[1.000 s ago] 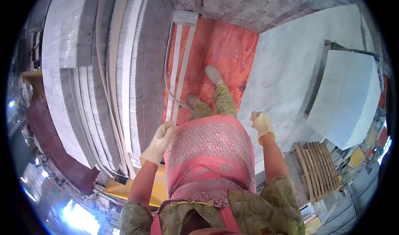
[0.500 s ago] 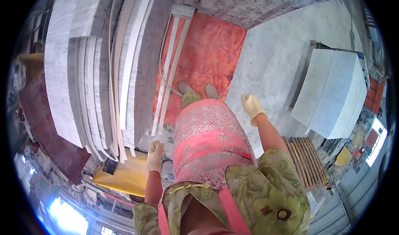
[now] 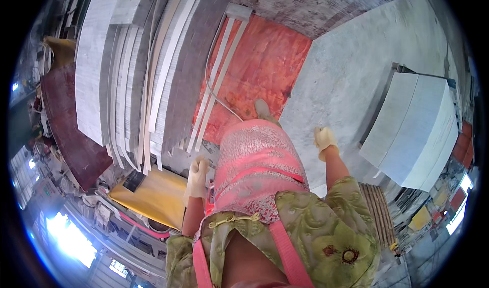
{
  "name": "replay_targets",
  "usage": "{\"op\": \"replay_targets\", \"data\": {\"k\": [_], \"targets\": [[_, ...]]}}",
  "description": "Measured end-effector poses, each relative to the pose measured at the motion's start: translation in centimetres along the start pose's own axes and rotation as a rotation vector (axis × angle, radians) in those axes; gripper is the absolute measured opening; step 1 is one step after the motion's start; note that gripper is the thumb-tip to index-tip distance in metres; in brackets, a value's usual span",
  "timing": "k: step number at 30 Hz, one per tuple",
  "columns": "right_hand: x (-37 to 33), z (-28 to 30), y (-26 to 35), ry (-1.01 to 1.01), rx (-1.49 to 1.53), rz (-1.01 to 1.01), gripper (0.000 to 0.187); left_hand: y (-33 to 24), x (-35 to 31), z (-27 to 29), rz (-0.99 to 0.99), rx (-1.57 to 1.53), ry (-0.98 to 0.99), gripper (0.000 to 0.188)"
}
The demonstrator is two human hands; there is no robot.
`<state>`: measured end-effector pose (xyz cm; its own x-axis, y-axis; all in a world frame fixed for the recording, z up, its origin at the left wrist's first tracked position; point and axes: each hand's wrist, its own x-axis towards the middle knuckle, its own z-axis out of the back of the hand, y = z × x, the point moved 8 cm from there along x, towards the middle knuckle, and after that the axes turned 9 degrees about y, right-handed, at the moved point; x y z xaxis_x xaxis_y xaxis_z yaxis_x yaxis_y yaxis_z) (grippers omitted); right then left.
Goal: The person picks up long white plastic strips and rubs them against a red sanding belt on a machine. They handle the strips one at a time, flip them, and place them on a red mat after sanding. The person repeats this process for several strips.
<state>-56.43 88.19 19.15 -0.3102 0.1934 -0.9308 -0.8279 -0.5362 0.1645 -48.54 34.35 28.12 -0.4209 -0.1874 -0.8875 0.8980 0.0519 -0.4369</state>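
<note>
cream-gloved left hand (image 3: 196, 178) and right hand (image 3: 324, 138) hang empty, grip loose, mid-frame; stone slabs (image 3: 132, 69) lean upper left

Stone, cloth, board: mostly matt.
Stone slabs (image 3: 127, 79) grey, smooth-cut, matt; red board (image 3: 260, 74) worn, blotchy; concrete floor (image 3: 351, 79) rough; cloth gloves on left hand (image 3: 196, 178) and right hand (image 3: 324, 139); pink apron (image 3: 254, 171) woven.
</note>
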Motion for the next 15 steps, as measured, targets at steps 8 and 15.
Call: {"op": "replay_targets", "data": {"k": [8,15], "targets": [[2.0,-10.0,-7.7,0.199,0.055,-0.113,0.035,0.6,0.5,-0.8,0.068,0.122,0.092,0.046],[1.6,-15.1,-10.3,0.102,0.102,-0.116,0.042,3.2,5.7,-4.2,-0.012,0.182,0.308,0.047]]}}
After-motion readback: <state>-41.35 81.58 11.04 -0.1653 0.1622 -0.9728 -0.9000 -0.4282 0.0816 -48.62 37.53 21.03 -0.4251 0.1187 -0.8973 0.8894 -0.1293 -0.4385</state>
